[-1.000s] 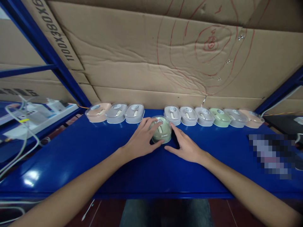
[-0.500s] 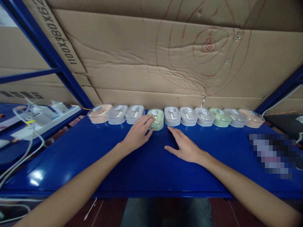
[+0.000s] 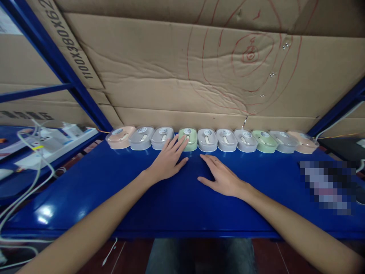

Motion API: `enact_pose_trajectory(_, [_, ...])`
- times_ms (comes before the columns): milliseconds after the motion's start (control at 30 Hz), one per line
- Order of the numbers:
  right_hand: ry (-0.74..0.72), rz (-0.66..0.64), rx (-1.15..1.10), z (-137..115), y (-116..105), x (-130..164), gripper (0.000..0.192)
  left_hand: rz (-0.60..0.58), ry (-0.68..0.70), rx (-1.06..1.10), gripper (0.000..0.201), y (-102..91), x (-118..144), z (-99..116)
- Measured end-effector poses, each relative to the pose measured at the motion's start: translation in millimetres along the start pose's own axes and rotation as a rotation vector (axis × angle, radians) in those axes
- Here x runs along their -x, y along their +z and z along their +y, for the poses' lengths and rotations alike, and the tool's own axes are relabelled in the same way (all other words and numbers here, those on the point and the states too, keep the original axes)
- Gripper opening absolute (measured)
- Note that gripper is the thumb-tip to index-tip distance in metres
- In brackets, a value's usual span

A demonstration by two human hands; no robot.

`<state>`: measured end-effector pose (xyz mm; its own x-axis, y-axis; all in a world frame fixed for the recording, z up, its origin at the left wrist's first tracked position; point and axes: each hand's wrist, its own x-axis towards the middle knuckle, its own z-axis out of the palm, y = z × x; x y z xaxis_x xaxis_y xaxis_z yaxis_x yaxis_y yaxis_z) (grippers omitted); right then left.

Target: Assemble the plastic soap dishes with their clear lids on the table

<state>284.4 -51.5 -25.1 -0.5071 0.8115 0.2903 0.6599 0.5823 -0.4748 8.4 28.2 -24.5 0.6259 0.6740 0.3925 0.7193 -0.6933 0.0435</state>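
Note:
A row of several small clear-lidded cases stands along the back of the blue shelf [image 3: 119, 190], against cardboard. A pale green case [image 3: 190, 138] fills the slot between a grey case [image 3: 162, 137] and another grey case [image 3: 207, 139]. My left hand [image 3: 168, 160] lies flat with fingers spread, its fingertips touching the front of the green case. Flat on the shelf just in front of the row rests my right hand [image 3: 221, 175], holding nothing. Peach cases [image 3: 119, 137] [image 3: 303, 142] end the row, and a second green case [image 3: 265, 140] sits right of centre.
A cardboard wall [image 3: 176, 76] with red pen lines rises behind the row. Blue rack posts [image 3: 65, 72] frame the shelf. On the left, a white power strip [image 3: 48, 142] and loose white cables [image 3: 25, 186] lie on a neighbouring surface.
The green case went from in front of the row back into the gap in the row, pushed by my left hand. My right hand let go and settled flat on the shelf.

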Motion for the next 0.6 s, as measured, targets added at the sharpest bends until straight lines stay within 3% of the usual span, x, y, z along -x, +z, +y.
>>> enact_pose_trajectory(367, [-0.018,-0.004,0.036,0.2,-0.1,-0.5,0.081,0.013,-0.005,-0.026,0.075,-2.2,-2.3,4.1])
enact_pose_trajectory(600, [-0.037,0.002,0.033,0.2,-1.0,-0.1,0.079,0.141,-0.227,-0.186,0.077,-7.7,-3.0,-10.0])
